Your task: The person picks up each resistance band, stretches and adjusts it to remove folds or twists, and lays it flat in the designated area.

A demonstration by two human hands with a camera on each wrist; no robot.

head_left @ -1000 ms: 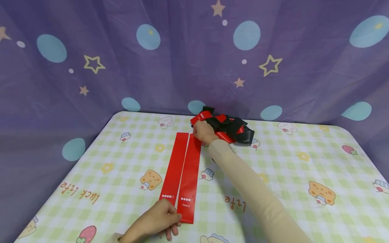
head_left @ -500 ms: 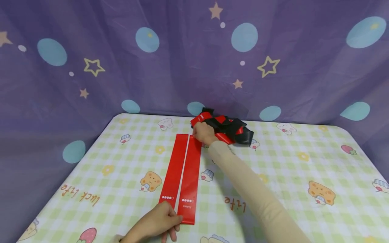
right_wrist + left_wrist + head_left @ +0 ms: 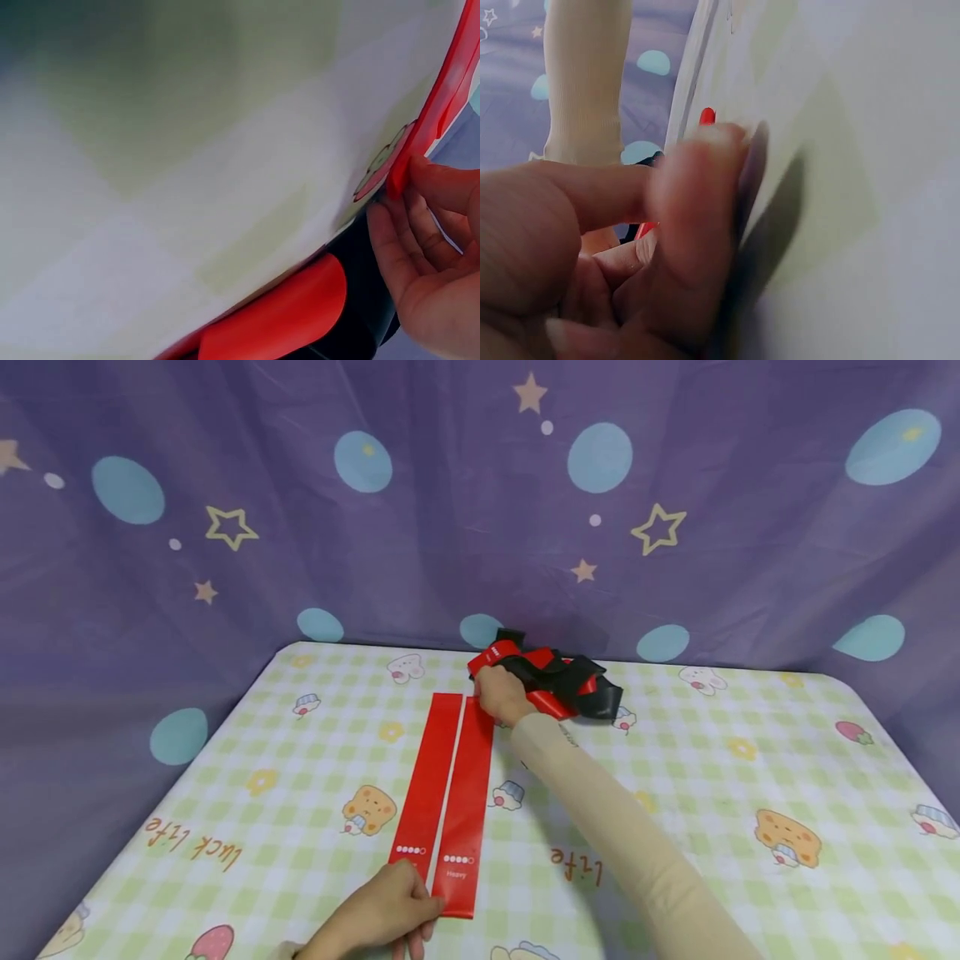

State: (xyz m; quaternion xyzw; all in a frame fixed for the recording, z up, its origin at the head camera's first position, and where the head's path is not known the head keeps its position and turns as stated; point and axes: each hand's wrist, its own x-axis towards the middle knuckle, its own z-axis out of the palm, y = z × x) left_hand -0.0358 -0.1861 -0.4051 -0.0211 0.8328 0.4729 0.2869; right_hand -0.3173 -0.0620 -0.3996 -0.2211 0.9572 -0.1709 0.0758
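Observation:
Two flat red resistance bands lie side by side on the table, running away from me: a left band (image 3: 429,777) and a right band (image 3: 463,802) marked "Heavy". At the near end, my left hand (image 3: 384,903) covers the left band's bottom and pinches the right band's near left corner with thumb and finger. In the left wrist view, that hand's fingers (image 3: 694,202) hide most of the band. My right hand (image 3: 501,695) reaches across and pinches the far end of the right band, visible as a red strip (image 3: 420,146) between thumb and fingers in the right wrist view.
Behind the right hand, at the table's back edge, sits a tangled heap of black and red bands (image 3: 573,681). A checked cloth with printed pictures covers the table (image 3: 712,793). A purple curtain (image 3: 450,552) hangs directly behind it.
The head view has shifted slightly. Both hands keep their places at the two ends of the right band, and the bands lie as before.

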